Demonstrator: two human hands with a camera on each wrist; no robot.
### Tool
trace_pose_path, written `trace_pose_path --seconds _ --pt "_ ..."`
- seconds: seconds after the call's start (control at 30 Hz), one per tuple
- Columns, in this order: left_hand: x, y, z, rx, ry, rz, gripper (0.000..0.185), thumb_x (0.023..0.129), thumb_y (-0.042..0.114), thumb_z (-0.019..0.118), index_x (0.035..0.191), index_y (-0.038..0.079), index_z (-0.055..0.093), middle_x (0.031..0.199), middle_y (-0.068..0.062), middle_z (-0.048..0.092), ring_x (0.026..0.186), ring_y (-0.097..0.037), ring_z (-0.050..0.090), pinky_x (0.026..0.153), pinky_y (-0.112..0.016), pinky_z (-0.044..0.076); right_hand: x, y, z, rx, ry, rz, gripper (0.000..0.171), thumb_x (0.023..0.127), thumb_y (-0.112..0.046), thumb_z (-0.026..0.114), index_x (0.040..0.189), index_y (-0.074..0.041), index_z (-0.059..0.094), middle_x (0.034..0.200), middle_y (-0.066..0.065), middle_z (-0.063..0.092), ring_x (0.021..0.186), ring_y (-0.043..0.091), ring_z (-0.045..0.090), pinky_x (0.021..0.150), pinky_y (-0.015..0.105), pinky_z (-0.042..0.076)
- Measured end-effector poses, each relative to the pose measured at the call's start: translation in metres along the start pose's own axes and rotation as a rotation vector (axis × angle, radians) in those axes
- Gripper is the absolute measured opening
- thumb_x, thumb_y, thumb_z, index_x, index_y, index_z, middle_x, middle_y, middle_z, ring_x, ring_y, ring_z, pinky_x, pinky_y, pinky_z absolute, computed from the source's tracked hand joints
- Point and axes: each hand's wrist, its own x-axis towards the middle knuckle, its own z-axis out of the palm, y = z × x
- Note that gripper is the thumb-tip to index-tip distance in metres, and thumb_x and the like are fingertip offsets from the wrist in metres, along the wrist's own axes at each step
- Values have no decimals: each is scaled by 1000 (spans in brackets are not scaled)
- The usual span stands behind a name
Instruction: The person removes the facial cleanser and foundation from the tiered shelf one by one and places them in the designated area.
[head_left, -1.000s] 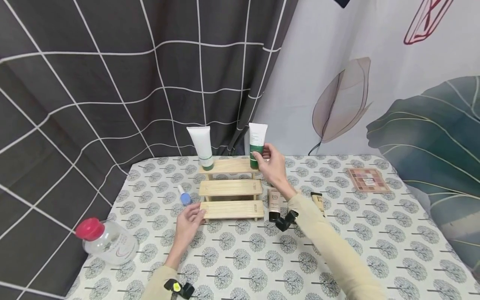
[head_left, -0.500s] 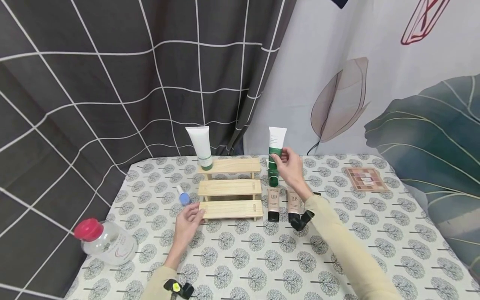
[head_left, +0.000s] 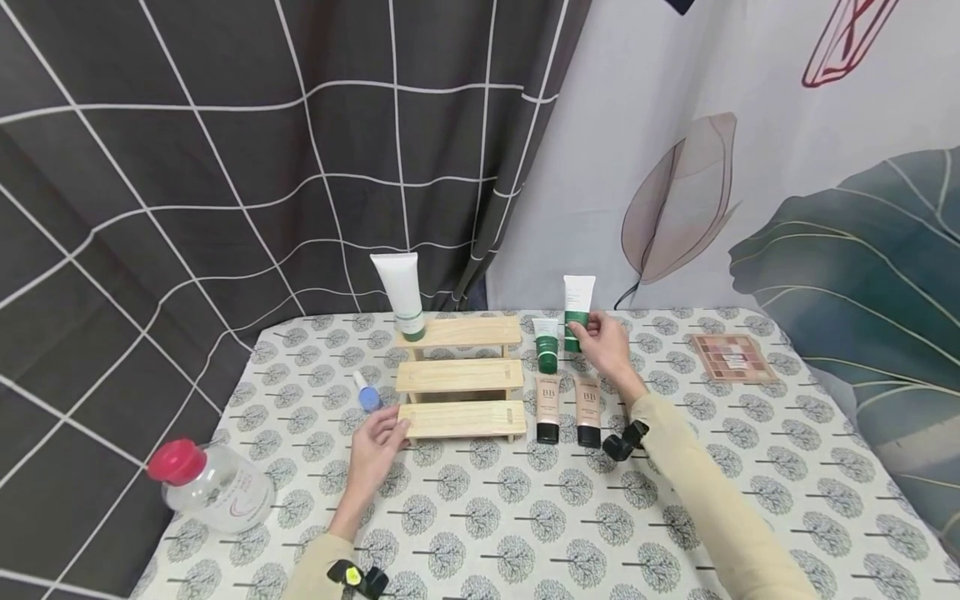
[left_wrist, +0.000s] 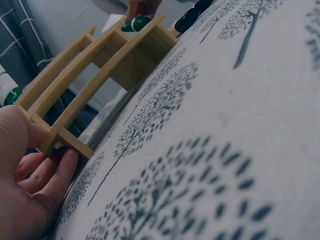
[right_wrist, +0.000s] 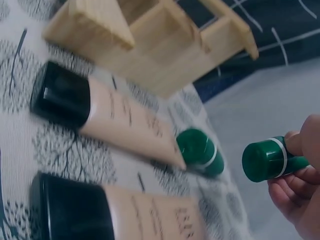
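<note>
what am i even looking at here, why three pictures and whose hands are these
A person wears three cameras: one on the head, one on each wrist. The head view shows a patterned table with a stepped wooden rack. The left hand holds the rack's bottom step; the left wrist view shows that up close. The right hand holds a green-capped tube above the table, cap down, as the right wrist view shows. Beside it stand a shorter green tube and, lying flat, two beige BB cream tubes.
</note>
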Motion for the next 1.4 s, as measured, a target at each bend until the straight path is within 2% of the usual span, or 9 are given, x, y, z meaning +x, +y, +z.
trace_pose_path --seconds 0.33,0.57,0.7,0.8,0.93,1.13,1.2,1.3,1.4 --pt "-4 4 0 -11 -14 -18 41 98 8 66 134 -7 55 123 -29 66 91 -10 71 81 -20 65 3 23 -1 -140 -49 90 39 102 -26 62 117 10 61 99 21 65 80 23 60 65 25 53" --pt "-2 2 1 -15 -5 0 39 97 7 66 133 -6 56 119 -29 67 87 -6 70 80 -21 65 7 28 0 -200 -76 145 41 100 -31 63 110 8 66 90 17 69 73 19 61 58 20 49" --pt "-1 2 2 -22 -6 7 39 97 6 66 133 -7 56 119 -30 67 86 -4 69 79 -20 65 8 30 0 -225 -87 165 38 99 -33 64 85 2 67 67 6 63 58 13 54 49 19 45" --pt "-1 2 2 -30 -15 7 40 97 6 66 133 -7 56 120 -30 66 86 -3 68 80 -20 65 7 31 0 -255 -68 182 44 98 -34 65 64 -7 57 53 -3 49 48 9 43 44 19 36" --pt "-1 1 2 -30 -8 5 39 97 6 67 132 -7 56 119 -30 67 85 -3 68 79 -20 65 6 30 1 -290 -46 166 50 97 -34 64 56 -13 46 47 -6 40 43 8 35 40 19 29" --pt "-1 2 1 -19 0 0 38 97 6 66 132 -6 56 119 -28 67 85 -2 68 78 -20 65 7 29 -2 -337 -80 150 53 99 -32 60 53 -13 43 44 -6 35 40 7 30 38 17 26" --pt "-1 3 1 -15 -1 -1 38 97 6 65 133 -6 57 119 -28 67 84 -1 68 79 -19 65 7 28 -7 -333 -104 172 50 100 -33 60 57 -9 50 46 -4 42 42 8 34 38 17 29" --pt "-1 2 2 -16 2 -4 38 97 5 65 132 -5 57 118 -28 67 84 -1 67 79 -19 65 8 26 -14 -307 -127 202 44 100 -34 60 73 1 64 56 3 57 47 10 44 40 18 35" --pt "-1 1 2 -22 6 -2 37 97 4 65 132 -6 56 118 -29 67 84 -2 68 80 -19 65 7 20 -20 -265 -117 202 41 101 -33 59 93 7 68 74 15 68 56 15 54 44 19 43"
